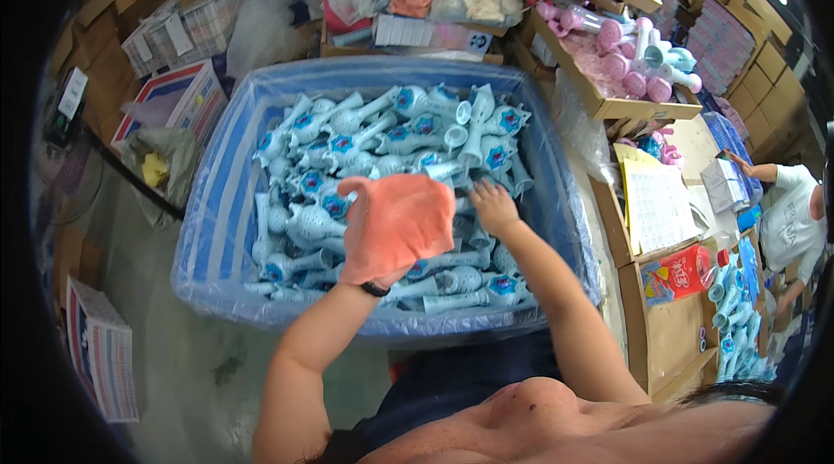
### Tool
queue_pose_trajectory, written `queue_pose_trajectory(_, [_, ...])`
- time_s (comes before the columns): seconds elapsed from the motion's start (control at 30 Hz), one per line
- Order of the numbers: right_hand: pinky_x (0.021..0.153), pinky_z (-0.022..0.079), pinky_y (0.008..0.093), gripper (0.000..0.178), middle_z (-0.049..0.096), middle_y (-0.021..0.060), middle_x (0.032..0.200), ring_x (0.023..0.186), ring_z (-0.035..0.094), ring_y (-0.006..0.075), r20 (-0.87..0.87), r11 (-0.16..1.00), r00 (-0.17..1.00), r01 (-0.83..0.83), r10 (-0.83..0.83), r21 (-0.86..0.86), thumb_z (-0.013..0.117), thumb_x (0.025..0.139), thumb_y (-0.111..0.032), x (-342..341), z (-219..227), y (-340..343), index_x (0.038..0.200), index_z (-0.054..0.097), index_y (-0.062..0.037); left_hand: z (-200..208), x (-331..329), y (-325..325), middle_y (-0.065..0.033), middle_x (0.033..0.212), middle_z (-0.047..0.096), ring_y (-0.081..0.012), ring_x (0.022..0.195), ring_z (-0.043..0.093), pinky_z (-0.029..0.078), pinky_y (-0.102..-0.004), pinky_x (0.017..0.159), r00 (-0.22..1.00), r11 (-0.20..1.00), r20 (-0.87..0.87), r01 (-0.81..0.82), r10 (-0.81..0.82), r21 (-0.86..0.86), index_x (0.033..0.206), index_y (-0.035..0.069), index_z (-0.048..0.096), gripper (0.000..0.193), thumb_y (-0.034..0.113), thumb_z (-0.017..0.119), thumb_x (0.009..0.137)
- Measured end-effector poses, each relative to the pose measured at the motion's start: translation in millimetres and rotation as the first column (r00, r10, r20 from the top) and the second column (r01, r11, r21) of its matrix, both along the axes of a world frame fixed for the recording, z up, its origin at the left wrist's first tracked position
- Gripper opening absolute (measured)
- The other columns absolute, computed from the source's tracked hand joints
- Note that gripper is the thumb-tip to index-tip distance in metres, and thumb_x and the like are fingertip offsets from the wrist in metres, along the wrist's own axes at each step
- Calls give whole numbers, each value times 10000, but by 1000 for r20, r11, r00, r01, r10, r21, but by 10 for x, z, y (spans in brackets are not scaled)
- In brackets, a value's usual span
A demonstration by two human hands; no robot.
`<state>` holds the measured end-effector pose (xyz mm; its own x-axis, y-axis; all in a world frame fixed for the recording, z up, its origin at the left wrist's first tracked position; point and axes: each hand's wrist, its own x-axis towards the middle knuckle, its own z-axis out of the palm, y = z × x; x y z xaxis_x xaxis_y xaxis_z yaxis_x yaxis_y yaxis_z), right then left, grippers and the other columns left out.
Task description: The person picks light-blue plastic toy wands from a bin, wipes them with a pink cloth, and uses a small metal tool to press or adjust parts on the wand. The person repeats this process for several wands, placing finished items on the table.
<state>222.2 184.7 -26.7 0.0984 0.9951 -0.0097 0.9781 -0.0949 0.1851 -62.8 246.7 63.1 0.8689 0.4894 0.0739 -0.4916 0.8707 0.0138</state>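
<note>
A large blue-and-white tub [195, 234], covered with clear plastic film, stands in front of me. It is heaped with light blue plastic pieces [314, 222], which have flared necks, perforated round bodies and dark blue flower-like badges with red centres. Over the tub, a coral cloth [401, 225] drapes across my left hand [391, 276], hiding its fingers; a black band circles that wrist. My right hand [497, 210] reaches onto the heap right of the cloth. Its fingers are apart and touch the pieces, with nothing visibly gripped.
At the upper right, a cardboard box [599, 103] holds pink pieces. Printed sheets [656, 203] and a red package [676, 275] lie on the right-hand table. Beyond it another person [790, 212] works beside more blue pieces. A black pole [130, 170] slants toward the tub's left side.
</note>
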Motion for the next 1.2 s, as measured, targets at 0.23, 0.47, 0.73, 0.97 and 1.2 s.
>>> queue_pose_trajectory(0.23, [941, 524, 478, 343, 722, 105, 1158, 1115, 685, 292, -33, 913, 999, -50, 40, -404, 741, 823, -288, -91, 104, -84, 1103, 727, -90, -55, 114, 74, -40, 1214, 596, -214, 1223, 544, 419, -391, 1085, 950, 905, 290, 19, 117, -426, 1177, 150, 569, 255, 311, 405, 1066])
queue_pose_trajectory(0.47, [797, 547, 340, 501, 722, 98, 981, 872, 695, 173, -794, 803, 237, -85, -559, -591, 717, 961, -373, -159, 1452, -1515, 1219, 643, 50, -113, -35, 250, -74, 1265, 597, -224, 1247, 542, 417, -381, 1081, 990, 896, 48, -101, 134, -433, 1219, 104, 559, 294, 307, 406, 1070])
queue_pose_trajectory(0.73, [923, 568, 374, 645, 663, 110, 1233, 1026, 686, 204, -566, 972, -824, 115, -21, -203, 674, 1000, -325, -978, 1157, -3255, 1515, 414, -37, -905, 222, 785, -100, 1400, 570, -249, 1356, 500, 360, -410, 1182, 941, 977, 266, 194, -210, 86, 1331, 90, 535, 369, 342, 431, 1082])
queue_pose_trajectory(0.97, [873, 549, 353, 551, 677, 85, 1043, 968, 681, 185, -810, 908, -524, 417, 262, 24, 730, 941, -126, -1189, 1051, -3409, 1424, 482, -30, 95, 536, -733, -172, 1396, 523, -334, 1266, 488, 357, -523, 1093, 931, 867, 76, 299, -356, 398, 1408, 13, 468, 775, 610, 609, 934])
queue_pose_trajectory(1.2, [660, 568, 358, 484, 706, 106, 848, 728, 715, 200, -804, 774, 404, 624, -435, -106, 765, 870, -225, -1769, 995, -3671, 1218, 522, 9, 841, 930, -2564, -156, 963, 633, -237, 783, 577, 483, -353, 700, 996, 713, -70, 6, 60, 701, 1096, -6, 605, 667, 624, 685, 894])
